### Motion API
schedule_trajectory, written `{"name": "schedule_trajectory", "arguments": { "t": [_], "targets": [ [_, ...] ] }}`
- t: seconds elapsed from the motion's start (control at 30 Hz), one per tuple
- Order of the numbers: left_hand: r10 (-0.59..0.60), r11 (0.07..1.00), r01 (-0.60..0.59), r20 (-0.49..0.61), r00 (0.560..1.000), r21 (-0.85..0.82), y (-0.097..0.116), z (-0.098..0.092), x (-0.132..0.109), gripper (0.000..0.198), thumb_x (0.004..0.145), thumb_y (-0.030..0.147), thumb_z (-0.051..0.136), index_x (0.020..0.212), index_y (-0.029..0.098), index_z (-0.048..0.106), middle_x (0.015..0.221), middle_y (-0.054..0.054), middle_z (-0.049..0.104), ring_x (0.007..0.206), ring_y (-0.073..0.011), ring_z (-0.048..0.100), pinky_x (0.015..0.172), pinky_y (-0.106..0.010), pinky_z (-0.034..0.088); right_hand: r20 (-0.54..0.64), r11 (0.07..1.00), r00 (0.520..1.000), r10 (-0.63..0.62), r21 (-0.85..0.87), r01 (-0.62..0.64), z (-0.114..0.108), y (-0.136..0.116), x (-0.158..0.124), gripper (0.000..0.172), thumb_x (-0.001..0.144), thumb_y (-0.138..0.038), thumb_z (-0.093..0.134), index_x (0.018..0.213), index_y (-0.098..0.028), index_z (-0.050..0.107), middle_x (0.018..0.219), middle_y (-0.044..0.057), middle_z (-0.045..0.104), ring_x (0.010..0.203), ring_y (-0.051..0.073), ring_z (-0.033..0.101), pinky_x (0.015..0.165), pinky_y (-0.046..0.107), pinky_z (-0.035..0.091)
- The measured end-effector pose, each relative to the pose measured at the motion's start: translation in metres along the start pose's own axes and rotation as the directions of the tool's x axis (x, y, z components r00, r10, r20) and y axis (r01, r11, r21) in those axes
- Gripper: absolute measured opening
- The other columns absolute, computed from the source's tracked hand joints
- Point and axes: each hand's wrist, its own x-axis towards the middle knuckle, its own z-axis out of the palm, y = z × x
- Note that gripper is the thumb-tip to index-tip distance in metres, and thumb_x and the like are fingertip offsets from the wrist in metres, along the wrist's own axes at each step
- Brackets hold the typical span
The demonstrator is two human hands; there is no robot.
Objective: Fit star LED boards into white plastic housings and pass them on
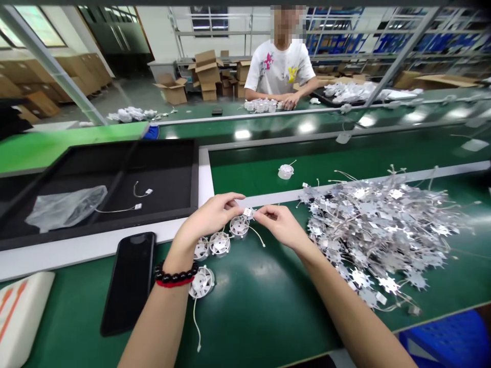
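Note:
Between my two hands is a small silvery metal plate with a white connector (248, 212). My left hand (216, 217) pinches it from the left, and my right hand (279, 225) has thumb and forefinger closed at its right edge. Just beneath it lies a round white plastic housing (239, 227) with a thin wire trailing to the right. Two more round housings (220, 244) sit to the left, one partly behind my left wrist. Nearer me, another round housing (202, 282) with a hanging wire rests by the beaded bracelet (174, 276).
A large heap of star-shaped metal plates with wires (379, 230) lies right. On the left are a black phone (128, 283), a white box (25, 312) and a black tray (161, 163) holding a plastic bag. One housing (286, 171) sits on the green belt. A co-worker (280, 71) works opposite.

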Motion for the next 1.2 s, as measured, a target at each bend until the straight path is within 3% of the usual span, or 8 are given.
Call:
{"name": "schedule_trajectory", "arguments": {
  "t": [0.1,0.23,0.47,0.57,0.7,0.83,1.07,1.2],
  "targets": [
    [-0.003,0.989,0.005,-0.014,1.0,0.146,-0.01,-0.008,-0.001,0.038,0.09,0.037,0.059,0.122,0.019,0.069,0.117,-0.013,0.072,0.106,-0.0292,0.066,0.091,-0.039,0.051,0.08,0.999,0.996,0.047,-0.026,-0.045,0.005,0.003,0.0,0.025,0.076,-0.042,0.081,0.07,-0.019,0.073,0.075,0.003,0.067,0.071,0.017,0.055,0.064,0.029,0.04],
    [-0.033,0.96,-0.001,0.118,0.992,0.279,-0.021,-0.004,-0.001,0.04,0.085,0.032,0.065,0.122,0.02,0.068,0.115,-0.011,0.073,0.104,-0.0281,0.067,0.091,-0.038,0.05,0.207,0.988,0.967,0.149,0.011,-0.154,0.003,0.01,0.0,0.03,0.076,-0.045,0.081,0.069,-0.017,0.071,0.065,0.002,0.067,0.061,0.015,0.057,0.056,0.026,0.042],
    [-0.084,0.909,-0.033,0.261,0.962,0.415,-0.017,0.014,0.004,0.052,0.078,0.029,0.079,0.126,0.016,0.063,0.123,-0.012,0.067,0.111,-0.0283,0.063,0.098,-0.047,0.048,0.382,0.923,0.896,0.227,0.208,-0.323,-0.008,0.009,-0.003,0.05,0.073,-0.065,0.078,0.081,-0.016,0.069,0.092,0.013,0.077,0.072,0.018,0.072,0.054,0.025,0.054],
    [-0.059,0.91,-0.075,0.306,0.95,0.408,-0.011,0.022,0.007,0.039,0.082,0.031,0.076,0.117,0.017,0.066,0.114,-0.009,0.07,0.102,-0.0244,0.065,0.093,-0.042,0.051,0.31,0.913,0.931,0.191,0.292,-0.285,-0.006,0.009,-0.001,0.05,0.075,-0.063,0.078,0.088,-0.015,0.07,0.098,0.014,0.076,0.076,0.018,0.073,0.056,0.024,0.056],
    [-0.051,0.905,-0.096,0.331,0.942,0.414,-0.008,0.027,0.01,0.044,0.083,0.029,0.075,0.124,0.017,0.063,0.121,-0.01,0.069,0.109,-0.0267,0.064,0.096,-0.042,0.049,0.085,0.932,0.985,0.151,0.32,-0.17,-0.007,0.016,0.007,0.04,0.081,-0.054,0.074,0.095,-0.017,0.071,0.11,0.014,0.073,0.084,0.019,0.073,0.05,0.02,0.051],
    [-0.071,0.897,-0.085,0.33,0.941,0.435,-0.011,0.026,0.011,0.049,0.084,0.029,0.074,0.13,0.017,0.061,0.127,-0.012,0.068,0.113,-0.0291,0.063,0.097,-0.043,0.049,-0.104,0.974,0.99,0.093,0.217,-0.068,-0.008,0.019,0.011,0.037,0.081,-0.054,0.072,0.084,-0.018,0.067,0.099,0.011,0.072,0.079,0.02,0.073,0.04,0.018,0.043],
    [-0.06,0.902,-0.098,0.346,0.936,0.42,-0.015,0.026,0.012,0.051,0.086,0.029,0.069,0.135,0.025,0.059,0.137,-0.006,0.064,0.122,-0.0309,0.061,0.101,-0.035,0.046,-0.135,0.998,0.989,0.059,0.0,-0.059,0.001,0.013,0.006,0.029,0.092,-0.045,0.065,0.08,-0.018,0.064,0.069,0.003,0.069,0.061,0.016,0.067,0.047,0.023,0.05],
    [-0.06,0.902,-0.097,0.344,0.937,0.421,-0.016,0.027,0.013,0.052,0.087,0.031,0.069,0.136,0.025,0.058,0.141,-0.007,0.062,0.128,-0.0319,0.057,0.106,-0.038,0.043,-0.128,0.989,0.986,0.104,-0.096,-0.116,-0.002,0.017,0.007,0.026,0.099,-0.036,0.062,0.084,-0.015,0.064,0.078,0.001,0.069,0.069,0.013,0.067,0.067,0.029,0.058]
  ]
}}
